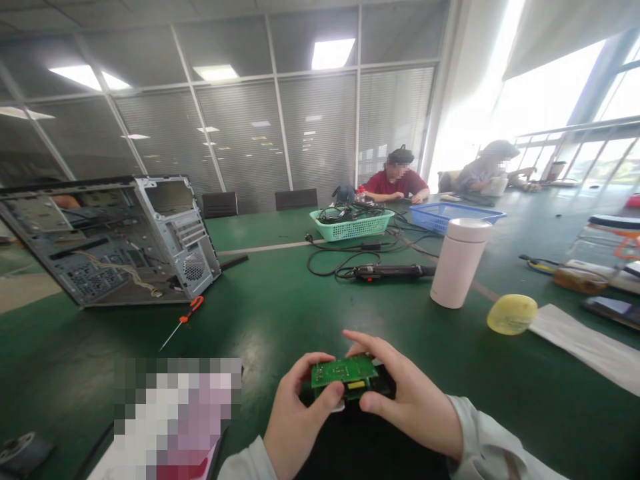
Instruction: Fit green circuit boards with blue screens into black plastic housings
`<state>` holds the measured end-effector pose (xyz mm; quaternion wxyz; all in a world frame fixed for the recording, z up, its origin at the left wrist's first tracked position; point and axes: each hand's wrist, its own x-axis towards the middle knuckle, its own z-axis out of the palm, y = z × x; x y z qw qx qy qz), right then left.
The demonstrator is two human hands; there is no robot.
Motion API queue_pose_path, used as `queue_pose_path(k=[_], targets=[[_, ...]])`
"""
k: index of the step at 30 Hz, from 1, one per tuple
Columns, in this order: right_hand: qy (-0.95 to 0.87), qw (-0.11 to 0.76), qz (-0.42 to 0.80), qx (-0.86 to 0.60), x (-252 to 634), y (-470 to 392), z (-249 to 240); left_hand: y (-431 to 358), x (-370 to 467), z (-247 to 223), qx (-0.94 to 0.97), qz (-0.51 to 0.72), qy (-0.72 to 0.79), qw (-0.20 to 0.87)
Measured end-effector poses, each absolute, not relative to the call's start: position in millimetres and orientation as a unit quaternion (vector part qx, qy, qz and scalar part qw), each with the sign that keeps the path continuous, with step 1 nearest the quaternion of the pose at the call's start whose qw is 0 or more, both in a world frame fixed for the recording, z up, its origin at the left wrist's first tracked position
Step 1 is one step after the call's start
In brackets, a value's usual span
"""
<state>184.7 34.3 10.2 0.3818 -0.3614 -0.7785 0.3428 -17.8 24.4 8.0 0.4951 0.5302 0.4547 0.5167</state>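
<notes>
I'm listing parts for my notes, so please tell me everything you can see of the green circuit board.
The green circuit board is a thin, roughly rectangular, glossy plate with small pale marks on its upper face, too small to read. It lies nearly flat, with a yellow part showing just beneath its near edge and a dark part at its right. The left hand grips its left end; the right hand is around the dark part.

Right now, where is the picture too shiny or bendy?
Head view: the window glares, washing out the person furthest right; head view: light patches shine on the glass wall; head view: the pink bottle leans, perhaps from lens stretch; head view: the green board shows no strong glare.
</notes>
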Motion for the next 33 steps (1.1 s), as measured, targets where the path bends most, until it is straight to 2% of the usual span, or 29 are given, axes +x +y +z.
queue_pose_path(k=[7,10,15,19,23,29,33], targets=[[-0.786,0.302,0.363,-0.399,195,39,17,32,-21,3,0.345,0.593,0.456,0.567],[-0.752,0.303,0.398,-0.43,192,38,22,32,-23,6,0.29,0.604,0.446,0.594],[-0.61,0.349,0.544,-0.459,186,36,18,33,-21,18,0.197,0.605,0.462,0.618],[-0.47,0.342,0.694,-0.426,179,36,8,31,-17,25,0.16,0.593,0.47,0.633],[-0.389,0.348,0.754,-0.399,175,35,5,27,-15,27,0.156,0.58,0.461,0.653],[-0.377,0.358,0.741,-0.425,175,34,7,28,-13,28,0.15,0.572,0.46,0.663],[-0.467,0.39,0.623,-0.491,183,36,14,30,-14,28,0.14,0.568,0.466,0.664]])
